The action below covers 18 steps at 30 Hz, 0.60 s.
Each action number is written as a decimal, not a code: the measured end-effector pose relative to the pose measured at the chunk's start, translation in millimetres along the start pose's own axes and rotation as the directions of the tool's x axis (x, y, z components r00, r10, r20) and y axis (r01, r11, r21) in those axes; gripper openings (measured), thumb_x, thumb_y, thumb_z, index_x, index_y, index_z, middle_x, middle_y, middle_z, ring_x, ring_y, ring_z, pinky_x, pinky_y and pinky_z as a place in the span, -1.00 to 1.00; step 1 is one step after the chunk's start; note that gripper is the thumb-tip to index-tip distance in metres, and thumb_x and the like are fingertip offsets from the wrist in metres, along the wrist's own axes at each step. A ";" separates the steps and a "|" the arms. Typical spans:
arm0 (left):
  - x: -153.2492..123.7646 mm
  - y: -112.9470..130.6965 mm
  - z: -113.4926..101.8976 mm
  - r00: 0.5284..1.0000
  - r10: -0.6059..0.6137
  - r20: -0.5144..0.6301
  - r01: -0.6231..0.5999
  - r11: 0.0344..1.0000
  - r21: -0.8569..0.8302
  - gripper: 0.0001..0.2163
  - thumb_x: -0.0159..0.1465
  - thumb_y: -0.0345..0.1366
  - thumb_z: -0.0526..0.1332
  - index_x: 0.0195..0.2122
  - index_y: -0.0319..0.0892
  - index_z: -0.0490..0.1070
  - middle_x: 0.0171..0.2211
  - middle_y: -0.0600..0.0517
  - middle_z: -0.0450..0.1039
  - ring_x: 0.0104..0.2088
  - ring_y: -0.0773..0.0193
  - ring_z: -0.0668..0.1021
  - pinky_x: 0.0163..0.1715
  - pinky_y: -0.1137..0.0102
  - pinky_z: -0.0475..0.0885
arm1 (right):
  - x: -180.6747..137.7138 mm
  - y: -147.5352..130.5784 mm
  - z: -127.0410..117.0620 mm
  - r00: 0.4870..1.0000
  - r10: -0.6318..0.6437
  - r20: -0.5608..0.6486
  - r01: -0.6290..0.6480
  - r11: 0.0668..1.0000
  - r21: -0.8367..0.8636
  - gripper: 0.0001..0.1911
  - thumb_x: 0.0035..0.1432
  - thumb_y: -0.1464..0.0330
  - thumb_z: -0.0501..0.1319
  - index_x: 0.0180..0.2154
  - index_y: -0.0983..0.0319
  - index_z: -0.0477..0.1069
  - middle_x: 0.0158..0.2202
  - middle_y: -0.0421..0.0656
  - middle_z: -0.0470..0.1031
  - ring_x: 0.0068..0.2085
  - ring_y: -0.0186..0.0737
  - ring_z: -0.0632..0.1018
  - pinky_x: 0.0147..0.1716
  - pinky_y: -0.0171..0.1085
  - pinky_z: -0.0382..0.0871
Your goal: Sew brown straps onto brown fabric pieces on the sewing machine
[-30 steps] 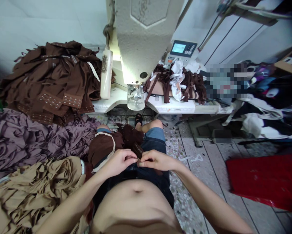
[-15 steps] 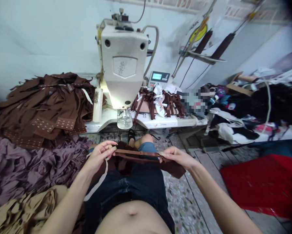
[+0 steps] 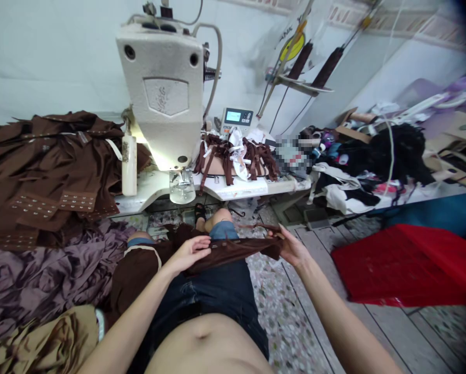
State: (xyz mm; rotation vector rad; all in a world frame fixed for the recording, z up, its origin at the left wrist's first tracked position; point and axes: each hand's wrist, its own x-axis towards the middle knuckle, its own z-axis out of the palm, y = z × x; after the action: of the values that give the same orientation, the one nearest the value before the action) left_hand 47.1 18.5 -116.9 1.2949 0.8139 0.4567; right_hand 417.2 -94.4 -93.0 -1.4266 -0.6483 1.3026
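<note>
A brown garment [image 3: 233,252] with a thin strap [image 3: 252,226] stretches across my lap between my two hands. My left hand [image 3: 190,253] pinches its left part between thumb and fingers. At the other end, my right hand [image 3: 294,249] is closed on the fabric and the strap, the strap's loose stretch pointing left above the garment. More brown cloth with a pale edging band [image 3: 143,248] drapes over my left thigh. In front of my knees stands a white sewing machine [image 3: 165,93], its lamp lit over the bed.
Brown garments with hook-and-eye panels [image 3: 54,166] pile up left of the machine, above mauve cloth [image 3: 54,275] and tan cloth [image 3: 50,337]. Brown straps [image 3: 256,161] lie by the control panel [image 3: 236,118]. Thread cones [image 3: 326,67] stand behind. A red container [image 3: 404,267] sits at right.
My view has swung to the right. My right hand has drawn the strap up off the garment, which earlier lay taut between both hands. My left hand has shifted along the cloth.
</note>
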 end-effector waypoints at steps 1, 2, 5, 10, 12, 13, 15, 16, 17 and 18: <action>3.4 -12.2 5.1 1.000 -0.021 0.004 0.020 0.998 0.059 -0.50 0.18 -0.11 0.53 0.10 -0.20 0.56 0.09 -0.23 0.62 0.12 -0.05 0.62 0.17 0.05 0.49 | -1.1 5.6 -4.9 0.999 -0.003 -0.036 0.003 1.000 0.000 -0.36 -0.10 -0.25 0.46 -0.47 0.13 0.33 -0.46 -0.18 0.48 -0.40 -0.16 0.52 -0.35 -0.19 0.47; 5.6 -23.8 10.1 0.999 -0.034 0.002 0.034 0.992 0.118 -0.55 0.20 -0.13 0.51 0.06 -0.19 0.58 0.07 -0.23 0.61 0.10 -0.05 0.62 0.15 0.04 0.50 | -3.0 11.4 -9.6 0.998 -0.006 -0.068 0.005 1.000 -0.006 -0.36 -0.10 -0.25 0.46 -0.48 0.12 0.30 -0.48 -0.20 0.45 -0.44 -0.19 0.49 -0.39 -0.19 0.47; 7.5 -50.5 23.1 0.999 -0.046 0.019 0.039 0.960 0.277 -0.69 0.28 -0.16 0.45 0.00 -0.16 0.59 0.00 -0.16 0.61 0.04 0.02 0.62 0.13 0.08 0.51 | -11.8 31.2 -22.2 0.990 0.000 -0.140 -0.008 0.998 -0.058 -0.34 -0.09 -0.28 0.41 -0.51 0.11 0.23 -0.56 -0.25 0.35 -0.53 -0.26 0.38 -0.50 -0.22 0.39; 13.4 -66.7 25.9 0.994 -0.073 0.077 0.028 0.883 0.469 -0.75 0.44 -0.14 0.34 -0.02 -0.21 0.53 -0.04 -0.06 0.58 -0.06 0.12 0.63 0.01 0.09 0.57 | -29.0 67.0 -35.0 0.984 0.080 -0.158 -0.125 0.945 -0.302 -0.34 -0.15 -0.24 0.45 -0.62 0.12 0.24 -0.70 -0.27 0.26 -0.65 -0.32 0.24 -0.67 -0.29 0.11; 13.6 -65.1 20.3 0.989 -0.097 0.109 0.028 0.859 0.512 -0.75 0.46 -0.12 0.32 -0.04 -0.21 0.53 -0.09 -0.03 0.58 -0.14 0.16 0.63 -0.08 0.15 0.60 | -31.2 74.3 -34.9 0.985 0.085 -0.150 -0.141 0.897 -0.419 -0.39 -0.24 -0.14 0.54 -0.65 0.13 0.28 -0.73 -0.28 0.26 -0.66 -0.31 0.26 -0.67 -0.29 0.08; 11.8 -62.0 17.4 0.987 -0.104 0.125 0.023 0.852 0.524 -0.75 0.46 -0.11 0.32 -0.06 -0.21 0.53 -0.13 -0.01 0.58 -0.19 0.19 0.63 -0.12 0.18 0.60 | -30.0 75.0 -32.2 0.987 0.069 -0.148 -0.131 0.873 -0.469 -0.42 -0.26 -0.10 0.56 -0.65 0.13 0.32 -0.72 -0.27 0.30 -0.64 -0.28 0.31 -0.65 -0.29 0.13; 4.3 -50.3 13.6 0.983 -0.101 0.151 0.005 0.848 0.531 -0.75 0.45 -0.10 0.33 -0.17 -0.21 0.52 -0.26 0.04 0.55 -0.30 0.25 0.59 -0.19 0.25 0.56 | -23.3 70.3 -18.2 0.990 0.003 -0.140 -0.080 0.836 -0.543 -0.49 -0.20 -0.09 0.54 -0.57 0.14 0.43 -0.60 -0.17 0.46 -0.51 -0.11 0.49 -0.53 -0.23 0.32; -0.7 -41.4 13.4 0.983 -0.090 0.162 -0.009 0.851 0.526 -0.74 0.44 -0.09 0.33 -0.23 -0.21 0.52 -0.33 0.07 0.52 -0.34 0.27 0.56 -0.21 0.28 0.53 | -18.7 65.3 -5.8 0.990 -0.038 -0.134 -0.044 0.825 -0.563 -0.52 -0.12 -0.10 0.51 -0.49 0.15 0.51 -0.48 -0.09 0.56 -0.38 -0.01 0.57 -0.42 -0.18 0.42; -5.8 -30.7 14.2 0.982 -0.075 0.174 -0.026 0.857 0.515 -0.72 0.43 -0.08 0.32 -0.28 -0.20 0.50 -0.39 0.09 0.48 -0.38 0.29 0.52 -0.22 0.32 0.48 | -13.9 58.7 10.5 0.991 -0.085 -0.107 0.008 0.816 -0.578 -0.52 -0.02 -0.12 0.46 -0.38 0.16 0.58 -0.33 -0.01 0.63 -0.23 0.08 0.62 -0.29 -0.13 0.49; -10.6 -18.3 15.6 0.981 -0.055 0.184 -0.045 0.866 0.499 -0.71 0.43 -0.07 0.31 -0.30 -0.19 0.50 -0.43 0.10 0.46 -0.39 0.31 0.49 -0.23 0.36 0.44 | -9.6 50.7 30.2 0.990 -0.127 -0.061 0.067 0.808 -0.585 -0.51 0.07 -0.13 0.41 -0.26 0.16 0.63 -0.18 0.03 0.66 -0.09 0.12 0.62 -0.17 -0.10 0.51</action>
State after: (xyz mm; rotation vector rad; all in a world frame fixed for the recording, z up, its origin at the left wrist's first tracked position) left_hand 49.3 -3.7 -130.8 1.7894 0.7981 0.1044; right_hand 374.0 -108.4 -131.8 -1.9076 -1.1060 0.9770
